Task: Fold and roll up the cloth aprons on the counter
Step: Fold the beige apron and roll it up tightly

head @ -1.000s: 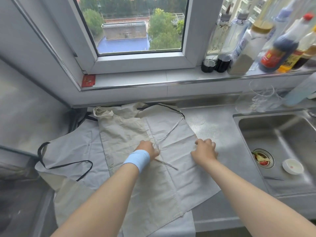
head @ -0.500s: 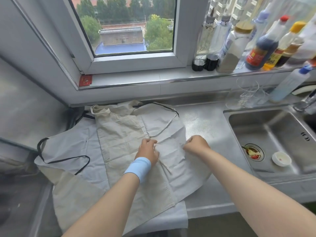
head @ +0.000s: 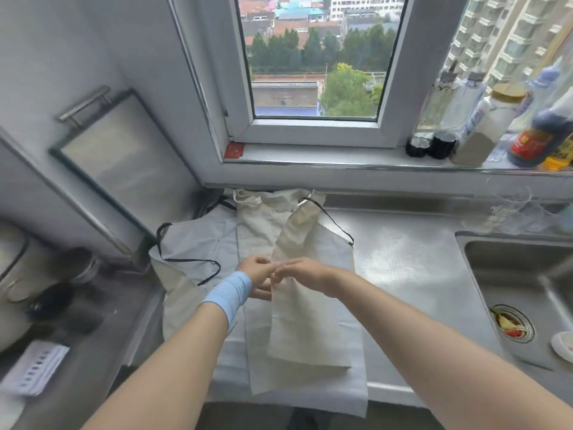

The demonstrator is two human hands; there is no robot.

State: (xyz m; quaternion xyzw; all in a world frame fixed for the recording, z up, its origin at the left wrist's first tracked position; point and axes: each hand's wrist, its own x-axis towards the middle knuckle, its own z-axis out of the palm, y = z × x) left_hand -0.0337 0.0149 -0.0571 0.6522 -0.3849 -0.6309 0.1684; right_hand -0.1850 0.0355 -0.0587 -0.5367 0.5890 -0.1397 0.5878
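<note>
A beige cloth apron lies on the steel counter, its right side folded over to the left into a narrow lengthwise strip. Under it lies a pale blue-white apron with black straps. My right hand pinches the folded beige edge near the strip's middle. My left hand, with a blue wristband, meets it there and holds the same fold; part of its fingers is hidden behind the cloth.
A steel sink with food scraps in its drain is on the right. Sauce bottles line the window sill, and glasses stand below them. A metal tray leans at the left wall beside a stove area.
My right hand carried the beige apron's right side leftward over the middle, folding it. Both hands now meet at the fold. The camera tilted up.
</note>
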